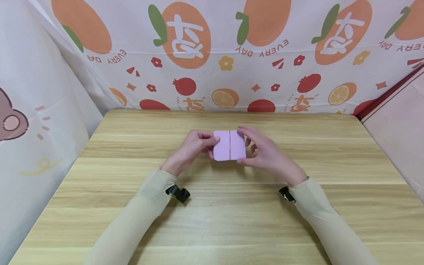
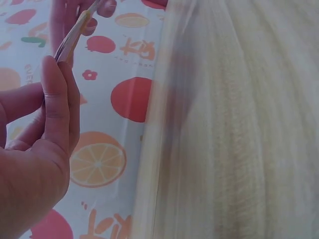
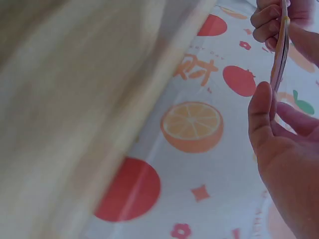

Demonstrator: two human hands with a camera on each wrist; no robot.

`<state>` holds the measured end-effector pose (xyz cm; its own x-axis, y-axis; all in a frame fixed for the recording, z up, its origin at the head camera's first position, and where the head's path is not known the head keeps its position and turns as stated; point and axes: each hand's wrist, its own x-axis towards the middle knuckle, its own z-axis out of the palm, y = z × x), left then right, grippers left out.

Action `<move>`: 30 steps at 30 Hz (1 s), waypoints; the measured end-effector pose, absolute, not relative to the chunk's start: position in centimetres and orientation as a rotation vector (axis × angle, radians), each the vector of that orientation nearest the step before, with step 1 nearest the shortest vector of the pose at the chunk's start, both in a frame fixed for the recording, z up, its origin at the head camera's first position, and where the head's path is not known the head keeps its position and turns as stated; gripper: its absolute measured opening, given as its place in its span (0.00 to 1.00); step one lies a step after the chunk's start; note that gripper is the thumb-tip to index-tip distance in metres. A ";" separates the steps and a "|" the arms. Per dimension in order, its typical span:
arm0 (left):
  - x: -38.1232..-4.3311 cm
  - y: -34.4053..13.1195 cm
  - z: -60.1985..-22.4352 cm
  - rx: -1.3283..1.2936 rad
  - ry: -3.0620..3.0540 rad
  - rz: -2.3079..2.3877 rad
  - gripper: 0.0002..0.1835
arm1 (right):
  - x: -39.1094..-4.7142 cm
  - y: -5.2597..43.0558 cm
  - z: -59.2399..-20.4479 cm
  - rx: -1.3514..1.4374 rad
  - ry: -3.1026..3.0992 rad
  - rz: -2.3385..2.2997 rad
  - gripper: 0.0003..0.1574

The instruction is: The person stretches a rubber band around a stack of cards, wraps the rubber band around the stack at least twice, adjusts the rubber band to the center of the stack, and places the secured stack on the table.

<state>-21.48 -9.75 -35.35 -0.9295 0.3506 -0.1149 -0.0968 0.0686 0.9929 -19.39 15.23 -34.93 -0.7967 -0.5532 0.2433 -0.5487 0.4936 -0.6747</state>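
A thin, squarish stack of purple paper (image 1: 221, 150), with a narrow tan band (image 1: 230, 145) running down its middle, is held up above the table. My left hand (image 1: 192, 147) pinches its left edge, thumb on the near face and the other fingers behind. On the other side, my right hand (image 1: 266, 151) holds the right part between thumb at the lower corner and a finger at the upper corner. Edge-on in the left wrist view, the stack (image 2: 74, 40) shows several thin layers. The right wrist view also has the stack (image 3: 280, 57) edge-on between both hands.
Beneath the hands spreads a wood-grain table (image 1: 218, 217). A white cloth (image 1: 205, 81) printed with fruit hangs along its far edge, and another pale cloth (image 1: 43, 110) hangs at the left. Each wrist wears a black strap.
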 end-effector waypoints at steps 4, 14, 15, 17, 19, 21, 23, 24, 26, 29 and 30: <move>-21.4 -9.5 -35.5 0.250 2.028 1.925 0.09 | -18.9 14.9 -34.5 -1.035 2.780 -1.037 0.57; -20.9 -9.0 -35.6 0.327 2.016 1.905 0.10 | -18.1 14.1 -34.5 -1.027 2.898 -0.750 0.56; -20.9 -9.0 -35.6 0.331 2.013 1.907 0.10 | -18.1 14.1 -34.5 -1.029 2.900 -0.762 0.55; -21.0 -9.0 -35.5 0.355 2.043 1.900 0.14 | -18.2 14.1 -34.6 -1.026 2.908 -0.776 0.53; -21.1 -9.2 -35.3 0.415 2.133 1.858 0.20 | -18.2 14.2 -34.6 -1.011 2.917 -0.781 0.52; -21.0 -9.3 -34.9 0.534 2.295 1.722 0.29 | -18.3 14.3 -34.6 -0.985 2.924 -0.773 0.50; -20.7 -9.3 -34.5 0.671 2.448 1.517 0.32 | -18.3 14.3 -34.6 -0.957 2.929 -0.757 0.50; -20.5 -9.3 -34.3 0.740 2.510 1.399 0.32 | -18.4 14.4 -34.6 -0.944 2.929 -0.753 0.49; -20.2 -9.1 -34.0 0.859 2.597 1.181 0.30 | -18.4 14.4 -34.7 -0.919 2.926 -0.746 0.49; -19.8 -8.6 -33.9 0.945 2.673 0.979 0.27 | -18.4 14.5 -34.8 -0.891 2.918 -0.743 0.49; -19.8 -8.4 -34.0 0.958 2.702 0.937 0.26 | -18.4 14.5 -34.9 -0.881 2.914 -0.744 0.49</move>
